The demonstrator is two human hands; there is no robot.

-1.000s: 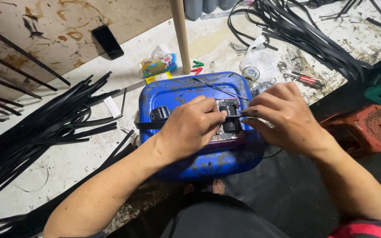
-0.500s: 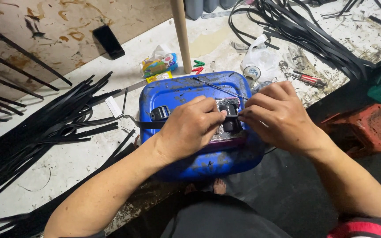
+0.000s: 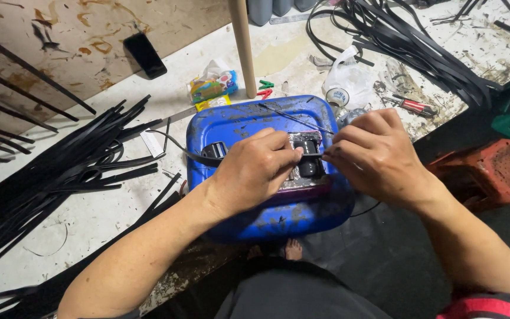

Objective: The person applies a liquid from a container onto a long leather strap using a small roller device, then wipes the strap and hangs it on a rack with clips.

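Left hand (image 3: 255, 174) covers left part of small black part (image 3: 308, 155) on blue container (image 3: 267, 124); grip there hidden. Right hand (image 3: 379, 156) fingers (image 3: 340, 155) hide strip end. Wooden pole (image 3: 242, 44) cut off at 12 o'clock edge. Black strips (image 3: 48, 171) run past 9 o'clock edge.

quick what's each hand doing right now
Left hand: closed, pinching a black strap on the blue container.
Right hand: closed, pinching the strap's other end.
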